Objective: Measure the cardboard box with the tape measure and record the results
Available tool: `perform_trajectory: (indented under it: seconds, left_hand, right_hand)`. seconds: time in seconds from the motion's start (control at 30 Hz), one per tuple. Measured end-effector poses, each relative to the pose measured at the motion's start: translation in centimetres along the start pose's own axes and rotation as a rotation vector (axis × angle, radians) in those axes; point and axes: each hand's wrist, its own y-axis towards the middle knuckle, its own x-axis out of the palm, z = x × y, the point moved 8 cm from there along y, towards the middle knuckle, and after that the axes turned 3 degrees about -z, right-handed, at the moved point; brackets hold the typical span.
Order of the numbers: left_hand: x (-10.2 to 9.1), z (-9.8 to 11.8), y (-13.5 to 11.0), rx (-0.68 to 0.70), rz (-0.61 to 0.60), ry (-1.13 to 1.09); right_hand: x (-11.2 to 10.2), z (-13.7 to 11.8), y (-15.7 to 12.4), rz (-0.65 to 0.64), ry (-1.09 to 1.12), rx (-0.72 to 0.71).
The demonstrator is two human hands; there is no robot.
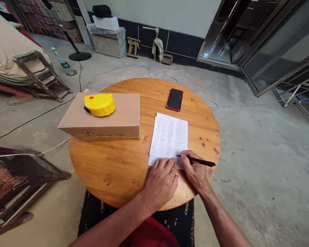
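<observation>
My right hand (195,171) is closed around a black pen (202,161), its tip touching the lower right part of a white sheet of paper (169,135). Columns of handwriting cover the sheet, too small to read, and another sheet shows beneath its edge. Across the paper's lower edge lies my left hand (162,181), fingers resting flat and holding nothing. A phone (175,100) with a dark screen and red edge lies beyond the paper. To the left, a yellow tape measure (100,105) sits on top of a closed cardboard box (123,111).
Everything stands on a round wooden table (105,171). Wooden chairs (42,73) and a water bottle (64,62) are on the left, near a black stand base (79,56). Cables cross the concrete floor. A glass door (280,44) stands ajar at right.
</observation>
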Motion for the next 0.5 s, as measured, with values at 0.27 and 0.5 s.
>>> perform_trajectory:
  seconds: [0.27, 0.5]
  left_hand:
    - [0.01, -0.03, -0.02, -0.002, 0.003, -0.016]
    - [-0.02, -0.09, 0.02, -0.016, -0.020, -0.023]
  right_hand:
    - [0.03, -0.30, -0.01, -0.015, -0.017, -0.025]
    - [0.06, 0.15, -0.01, -0.015, -0.004, 0.016]
